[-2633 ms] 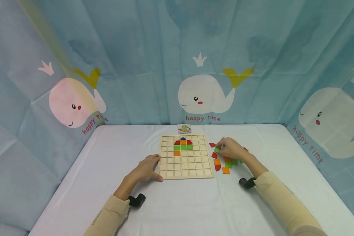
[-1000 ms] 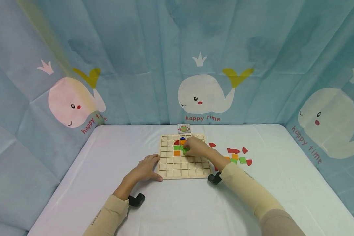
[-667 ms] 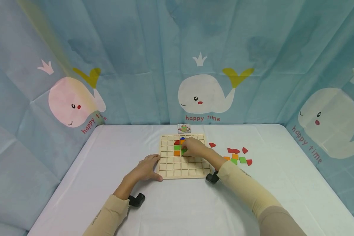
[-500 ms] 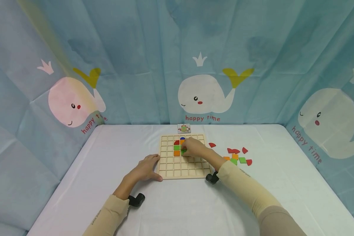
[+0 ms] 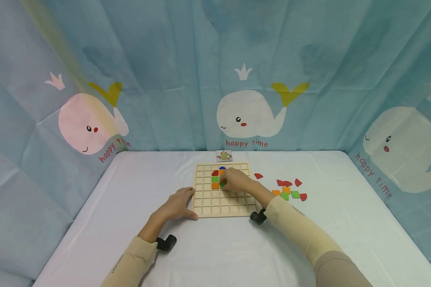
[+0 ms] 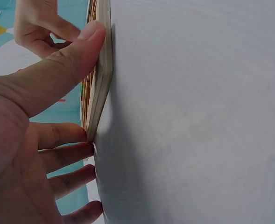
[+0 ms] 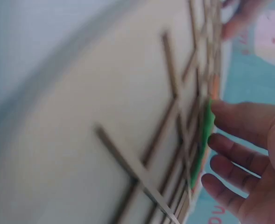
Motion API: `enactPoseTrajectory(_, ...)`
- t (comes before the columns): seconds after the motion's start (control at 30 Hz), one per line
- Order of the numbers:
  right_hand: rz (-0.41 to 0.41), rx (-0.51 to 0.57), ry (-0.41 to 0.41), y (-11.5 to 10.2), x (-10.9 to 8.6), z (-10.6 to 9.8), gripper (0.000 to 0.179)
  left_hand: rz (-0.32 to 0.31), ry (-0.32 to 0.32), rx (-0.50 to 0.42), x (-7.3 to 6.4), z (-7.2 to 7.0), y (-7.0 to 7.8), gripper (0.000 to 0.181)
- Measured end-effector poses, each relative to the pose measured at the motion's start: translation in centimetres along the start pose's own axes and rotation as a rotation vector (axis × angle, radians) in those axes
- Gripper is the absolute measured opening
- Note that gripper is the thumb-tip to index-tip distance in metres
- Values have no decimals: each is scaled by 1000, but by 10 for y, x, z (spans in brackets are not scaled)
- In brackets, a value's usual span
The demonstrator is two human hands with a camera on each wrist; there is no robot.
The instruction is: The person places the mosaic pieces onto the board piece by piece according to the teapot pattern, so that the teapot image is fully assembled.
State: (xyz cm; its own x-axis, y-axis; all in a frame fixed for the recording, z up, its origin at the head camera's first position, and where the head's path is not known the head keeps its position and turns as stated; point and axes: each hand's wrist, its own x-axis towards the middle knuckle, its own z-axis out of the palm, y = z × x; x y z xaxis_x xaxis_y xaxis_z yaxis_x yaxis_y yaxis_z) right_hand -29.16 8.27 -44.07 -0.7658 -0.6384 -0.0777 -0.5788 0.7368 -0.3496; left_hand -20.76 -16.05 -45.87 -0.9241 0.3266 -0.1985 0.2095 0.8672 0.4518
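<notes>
My left hand [image 5: 179,204] rests against the near left corner of a wooden grid board [image 5: 226,217], fingers spread. In the left wrist view its thumb [image 6: 65,70] lies along the board's edge and the fingertips touch the rim. Over the board's middle, my right hand [image 5: 236,180] pinches a green square tile [image 5: 222,186] at a cell; its fingertips partly hide it. Beside it lies an orange square tile [image 5: 215,186], with another green tile [image 5: 215,179] and a red quarter-circle tile [image 5: 215,173] above. A blue tile [image 5: 222,168] tops the pattern; the hand covers its right side.
Loose tiles lie right of the board, among them red quarter-circles [image 5: 298,182], orange squares [image 5: 286,190] and green squares [image 5: 295,194]. A small pattern card [image 5: 224,156] lies behind the board. A whale-printed curtain [image 5: 172,115] borders the white tabletop [image 5: 215,251].
My right hand took a green tile from the loose pile and moved left onto the board. Over the last half second it has barely moved. The left hand has stayed put.
</notes>
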Motion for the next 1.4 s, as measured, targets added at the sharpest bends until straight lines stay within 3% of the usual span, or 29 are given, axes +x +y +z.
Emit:
enactPoseTrajectory(0.17, 64, 94, 29, 5, -9, -10, 23, 1, -1, 1, -1, 1, 0, 97)
enactPoseTrajectory(0.37, 54, 124, 68, 17, -27, -14, 22, -8, -1, -1, 1, 0, -1, 97)
enactPoseTrajectory(0.7, 142, 147, 120, 42, -68, -23, 22, -1, -4, 18, 1, -1, -1, 98)
enactPoseTrajectory(1.07, 309, 170, 96, 76, -101, -27, 23, -5, -5, -3, 0, 0, 0, 97)
enactPoseTrajectory(1.4, 375, 167, 42, 101, -127, -23, 23, -13, -5, 5, 1, 0, 0, 97)
